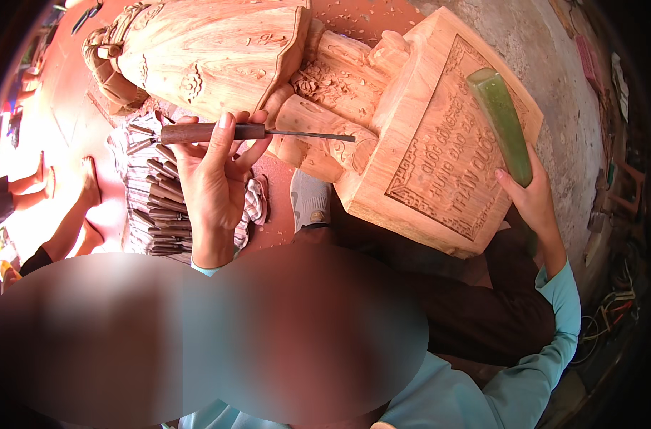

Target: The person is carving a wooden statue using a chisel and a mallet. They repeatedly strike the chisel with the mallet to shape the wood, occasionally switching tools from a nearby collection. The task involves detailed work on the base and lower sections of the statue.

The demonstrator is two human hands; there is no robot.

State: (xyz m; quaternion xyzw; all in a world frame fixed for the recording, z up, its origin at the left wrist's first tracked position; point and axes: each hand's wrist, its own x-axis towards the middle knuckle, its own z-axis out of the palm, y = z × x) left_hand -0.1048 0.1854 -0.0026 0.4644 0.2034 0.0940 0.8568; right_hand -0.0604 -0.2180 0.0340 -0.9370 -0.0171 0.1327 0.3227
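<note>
My left hand (214, 168) is closed round the brown wooden handle of a carving chisel (204, 133), its thin dark blade pointing right. The chisel is held up in front of a carved wooden statue (218, 57) lying on its side. My right hand (536, 196) grips the lower end of a green, translucent, club-like mallet (500, 118), tilted up and to the left. Behind the mallet is the statue's square base (390, 157), whose face bears raised lettering inside a patterned border. From this view I cannot tell whether the mallet touches the base.
Several wood-handled chisels (169, 207) lie in a row on a striped cloth (136, 179) at left. Another person's bare legs and feet (79, 207) are at far left. Wood shavings dot the red floor (372, 16). Cables and tools (615, 307) lie far right. Large blurred patches cover the lower left.
</note>
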